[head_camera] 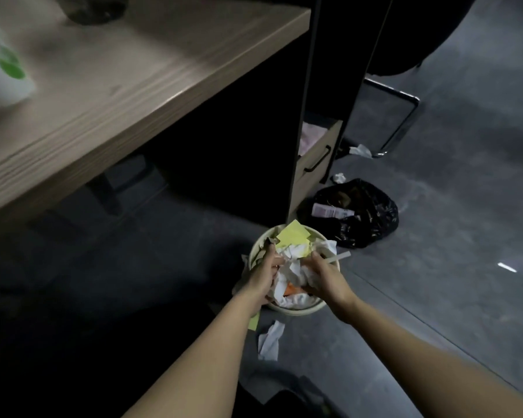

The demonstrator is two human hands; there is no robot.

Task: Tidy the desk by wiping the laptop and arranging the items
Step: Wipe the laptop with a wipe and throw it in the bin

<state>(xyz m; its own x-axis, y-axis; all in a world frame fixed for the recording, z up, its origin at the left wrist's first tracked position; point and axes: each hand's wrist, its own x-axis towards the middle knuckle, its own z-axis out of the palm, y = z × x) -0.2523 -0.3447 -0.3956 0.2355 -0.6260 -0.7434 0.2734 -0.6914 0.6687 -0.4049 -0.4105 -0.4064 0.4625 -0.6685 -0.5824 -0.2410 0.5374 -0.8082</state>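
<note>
Up at the left, the wooden desk carries a white-and-green container. Below, over the cream wastebasket on the floor, the left hand and right hand press curled fingers around crumpled paper heaped inside, yellow notes on top. Rightward sits a black rubbish bag.
</note>
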